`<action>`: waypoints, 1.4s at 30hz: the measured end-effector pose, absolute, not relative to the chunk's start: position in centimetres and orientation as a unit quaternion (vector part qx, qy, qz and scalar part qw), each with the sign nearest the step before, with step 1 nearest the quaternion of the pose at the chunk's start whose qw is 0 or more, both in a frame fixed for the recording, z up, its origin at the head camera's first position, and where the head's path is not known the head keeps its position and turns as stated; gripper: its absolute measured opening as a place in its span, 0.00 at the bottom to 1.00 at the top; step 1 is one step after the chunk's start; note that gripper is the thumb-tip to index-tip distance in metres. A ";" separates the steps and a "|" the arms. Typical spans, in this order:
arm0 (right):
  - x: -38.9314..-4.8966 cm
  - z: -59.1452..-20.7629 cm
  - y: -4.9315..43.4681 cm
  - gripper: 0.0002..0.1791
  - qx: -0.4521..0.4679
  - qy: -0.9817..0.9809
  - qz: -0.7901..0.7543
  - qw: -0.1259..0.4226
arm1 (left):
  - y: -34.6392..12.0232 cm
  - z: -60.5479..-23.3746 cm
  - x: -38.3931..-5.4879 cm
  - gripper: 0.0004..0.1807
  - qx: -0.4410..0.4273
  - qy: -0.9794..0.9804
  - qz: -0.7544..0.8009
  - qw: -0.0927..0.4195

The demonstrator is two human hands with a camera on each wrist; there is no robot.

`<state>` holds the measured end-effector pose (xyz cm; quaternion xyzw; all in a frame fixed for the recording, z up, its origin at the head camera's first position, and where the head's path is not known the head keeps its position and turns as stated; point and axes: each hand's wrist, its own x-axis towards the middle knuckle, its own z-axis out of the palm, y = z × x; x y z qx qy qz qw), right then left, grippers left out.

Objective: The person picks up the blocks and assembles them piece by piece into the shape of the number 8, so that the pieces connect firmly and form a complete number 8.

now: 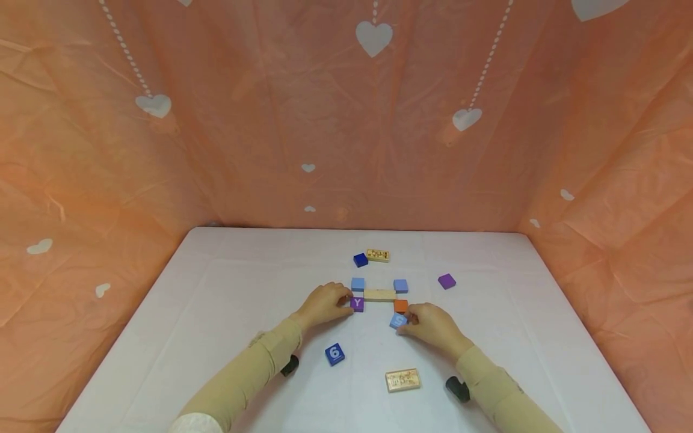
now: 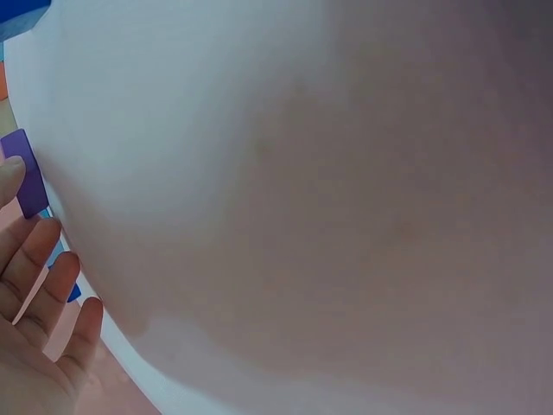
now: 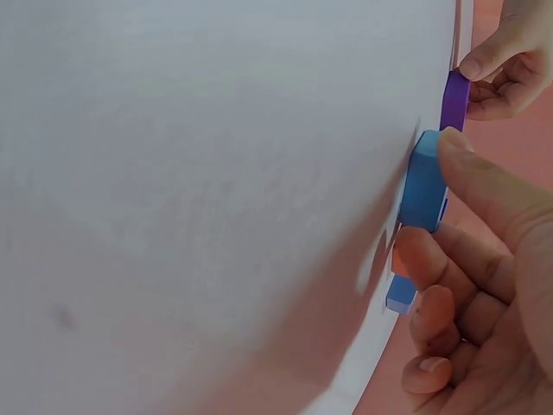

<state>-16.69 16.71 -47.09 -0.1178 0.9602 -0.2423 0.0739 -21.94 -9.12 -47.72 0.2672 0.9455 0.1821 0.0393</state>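
Observation:
My left hand (image 1: 326,305) pinches the purple letter block (image 1: 357,304) marked Y between thumb and fingers. In the right wrist view that purple block (image 3: 454,101) has the left thumb at its upper end. My right hand (image 1: 433,326) grips a light blue block (image 1: 398,320), which sits slightly turned just below an orange block (image 1: 400,306). Seen from the right wrist, the light blue block (image 3: 423,183) is between thumb and index finger. A plain wooden plank (image 1: 379,295) lies between the two sides, with light blue blocks at its upper left (image 1: 358,284) and upper right (image 1: 400,285).
Nearer me lie a dark blue block (image 1: 334,354) marked 6 and a wooden tile (image 1: 403,380). Behind the arrangement are another dark blue block (image 1: 360,260) and a printed wooden tile (image 1: 378,255). A purple block (image 1: 447,281) lies off to the right on the white table (image 1: 243,270).

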 end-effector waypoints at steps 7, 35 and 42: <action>-16.6 -47.1 16.7 0.13 -0.118 0.959 -0.246 0.073 | -9.4 -47.7 -21.7 0.19 0.281 0.944 0.171 0.027; -16.4 -47.3 16.7 0.13 -0.107 0.959 -0.251 0.077 | -12.8 -45.6 -14.2 0.17 0.296 0.941 0.151 -0.064; -16.5 -47.3 16.6 0.12 -0.100 0.959 -0.252 0.080 | -13.4 -45.8 -12.7 0.20 0.298 0.945 0.129 -0.041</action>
